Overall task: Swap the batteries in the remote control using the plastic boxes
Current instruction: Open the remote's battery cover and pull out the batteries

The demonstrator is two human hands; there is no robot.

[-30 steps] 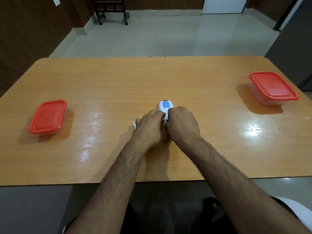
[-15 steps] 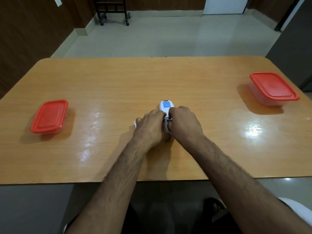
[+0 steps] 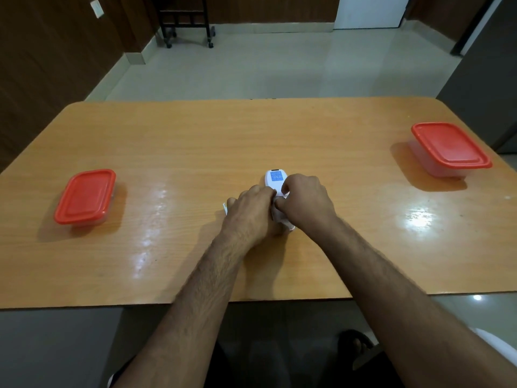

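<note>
Both hands (curled) (image 3: 253, 211) (image 3: 306, 203) around remote (image 3: 275, 179)

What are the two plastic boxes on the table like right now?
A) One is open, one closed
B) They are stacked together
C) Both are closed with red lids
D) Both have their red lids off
C: the left box and the right box each sit apart on the table with a red lid on top.
</note>
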